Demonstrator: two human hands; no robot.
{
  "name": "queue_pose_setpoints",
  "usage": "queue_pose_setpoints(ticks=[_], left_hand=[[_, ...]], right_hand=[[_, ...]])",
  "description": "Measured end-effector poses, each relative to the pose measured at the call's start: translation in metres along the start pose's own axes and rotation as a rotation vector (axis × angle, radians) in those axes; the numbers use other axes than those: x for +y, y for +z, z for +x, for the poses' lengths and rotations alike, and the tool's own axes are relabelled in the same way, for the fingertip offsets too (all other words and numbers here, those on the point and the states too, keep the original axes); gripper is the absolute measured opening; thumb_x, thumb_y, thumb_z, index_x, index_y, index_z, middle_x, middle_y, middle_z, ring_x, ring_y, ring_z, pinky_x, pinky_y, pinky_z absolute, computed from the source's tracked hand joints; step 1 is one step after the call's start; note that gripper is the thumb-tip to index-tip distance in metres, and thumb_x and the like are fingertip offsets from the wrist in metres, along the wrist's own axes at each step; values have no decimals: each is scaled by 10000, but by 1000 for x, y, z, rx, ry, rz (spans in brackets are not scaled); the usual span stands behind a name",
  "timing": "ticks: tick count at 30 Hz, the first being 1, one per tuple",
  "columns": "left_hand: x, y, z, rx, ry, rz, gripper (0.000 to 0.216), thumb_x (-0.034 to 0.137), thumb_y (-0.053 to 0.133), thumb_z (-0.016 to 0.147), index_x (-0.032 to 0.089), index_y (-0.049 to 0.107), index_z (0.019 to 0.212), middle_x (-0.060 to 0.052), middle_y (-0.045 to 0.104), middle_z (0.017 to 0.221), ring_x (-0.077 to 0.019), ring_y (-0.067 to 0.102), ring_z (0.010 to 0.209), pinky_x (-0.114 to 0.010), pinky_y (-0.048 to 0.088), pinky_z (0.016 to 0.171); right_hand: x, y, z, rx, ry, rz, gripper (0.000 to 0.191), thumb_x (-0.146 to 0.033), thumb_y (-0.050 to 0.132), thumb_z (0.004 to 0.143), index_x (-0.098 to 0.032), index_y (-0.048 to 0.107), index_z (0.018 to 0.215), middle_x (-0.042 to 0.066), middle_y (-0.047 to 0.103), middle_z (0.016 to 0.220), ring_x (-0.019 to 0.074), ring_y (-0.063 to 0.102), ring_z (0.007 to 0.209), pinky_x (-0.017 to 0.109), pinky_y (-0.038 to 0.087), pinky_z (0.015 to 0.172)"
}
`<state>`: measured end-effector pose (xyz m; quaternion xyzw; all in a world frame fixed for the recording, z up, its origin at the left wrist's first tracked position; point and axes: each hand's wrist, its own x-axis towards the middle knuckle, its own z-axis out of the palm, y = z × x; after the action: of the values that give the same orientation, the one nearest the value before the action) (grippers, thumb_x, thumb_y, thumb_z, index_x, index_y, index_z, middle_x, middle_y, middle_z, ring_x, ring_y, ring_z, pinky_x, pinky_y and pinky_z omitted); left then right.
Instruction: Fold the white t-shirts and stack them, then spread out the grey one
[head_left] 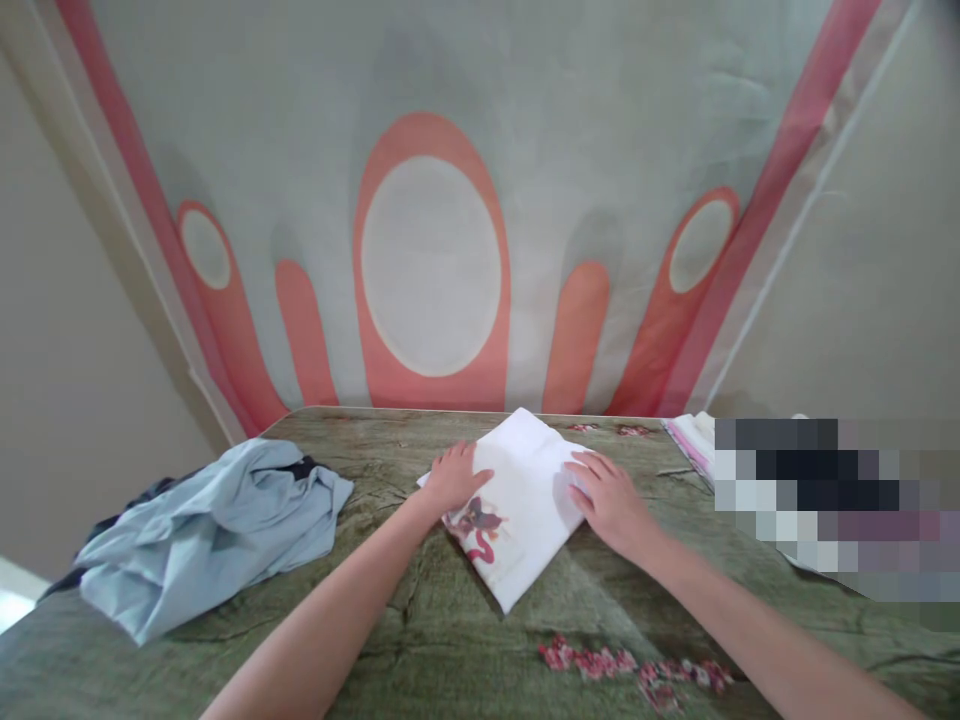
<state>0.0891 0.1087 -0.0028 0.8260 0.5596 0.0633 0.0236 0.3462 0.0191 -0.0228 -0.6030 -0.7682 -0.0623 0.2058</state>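
Green bedspread (450, 620), both hands, left hand (455, 478), right hand (611, 500), spread flat on folded white cloth (525, 500), no writing

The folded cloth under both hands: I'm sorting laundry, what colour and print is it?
White folded cloth with a red-and-dark print, head view.

Single head-worn view, looking forward and down

The camera sits above the near edge of the green-covered table (420, 620), close over it, facing the far edge and the orange-patterned cloth (431, 265) hung behind; the table fills the lower frame, the cloth the upper.
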Motion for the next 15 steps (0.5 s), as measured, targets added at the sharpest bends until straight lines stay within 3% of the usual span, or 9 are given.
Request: queue_pose_setpoints(ticks=[4, 6, 8, 11, 15], left_hand=[[-21, -8, 8, 6, -66, -124, 709, 490, 558, 728, 123, 358, 1301, -154, 450, 1279, -270, 423, 1178, -343, 336, 955], [-29, -17, 9, -80, -83, -171, 628, 479, 593, 692, 134, 481, 1204, -135, 535, 1188, -267, 488, 1106, -321, 372, 914], [-38, -24, 10, -196, -92, -206, 465, 472, 633, 646, 154, 622, 985, -94, 638, 998, -250, 574, 962, -299, 427, 827], [-46, -32, 7, -364, -91, -275, 331, 452, 687, 586, 163, 669, 746, -38, 673, 731, -198, 632, 749, -259, 478, 687], [-24, -36, -9, -808, -8, -595, 341, 440, 752, 528, 150, 666, 686, -39, 668, 654, -178, 647, 683, -264, 511, 651]], right_hand=[[-21, 15, -7, -203, 59, -25, 641, -573, 271, 855, -185, 351, 1360, 112, 279, 1440, 320, 185, 1319, 481, 179, 1047], [-13, 19, -5, -278, 61, -21, 672, -598, 240, 848, -205, 289, 1390, 93, 199, 1470, 313, 125, 1339, 487, 138, 1060], [4, 20, 2, -348, 46, -6, 623, -553, 226, 864, -240, 254, 1402, 52, 163, 1481, 287, 110, 1346, 484, 131, 1064], [36, 18, 19, -425, 1, 21, 561, -428, 289, 858, -276, 256, 1397, 11, 178, 1475, 266, 142, 1344, 506, 142, 1058], [71, 23, 43, -403, -41, 16, 602, -228, 379, 764, -228, 341, 1366, 38, 274, 1443, 261, 218, 1325, 517, 181, 1046]])
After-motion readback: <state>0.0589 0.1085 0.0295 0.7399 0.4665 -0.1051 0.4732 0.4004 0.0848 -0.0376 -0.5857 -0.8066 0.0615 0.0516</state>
